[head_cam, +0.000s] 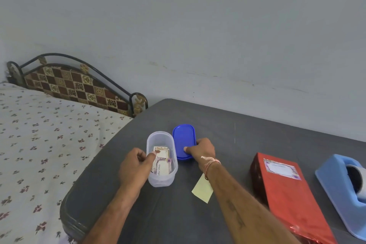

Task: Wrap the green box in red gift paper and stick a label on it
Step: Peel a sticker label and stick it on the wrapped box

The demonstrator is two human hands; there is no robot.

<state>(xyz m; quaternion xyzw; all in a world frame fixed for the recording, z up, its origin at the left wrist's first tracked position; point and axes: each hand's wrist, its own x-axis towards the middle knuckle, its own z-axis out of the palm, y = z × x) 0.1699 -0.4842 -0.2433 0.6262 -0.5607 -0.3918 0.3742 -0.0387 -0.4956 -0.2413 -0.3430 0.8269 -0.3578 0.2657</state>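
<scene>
The box wrapped in red gift paper (291, 194) lies on the grey table (237, 128) at the right, with a bordered label (281, 169) stuck on its top. A clear oval plastic container (161, 179) holding several label cards (161, 161) stands left of centre. My left hand (135, 166) grips the container's left rim, thumb over the edge. Beside it lies the blue oval lid (183, 137). My right hand (202, 149) grips the lid's near right edge, thumb on top.
A pale yellow backing slip (202, 191) lies under my right forearm. A blue tape dispenser (344, 190) stands at the far right. A bed with a floral sheet (39, 134) and a patterned headboard (75, 85) adjoins the table's left side. A wall stands behind.
</scene>
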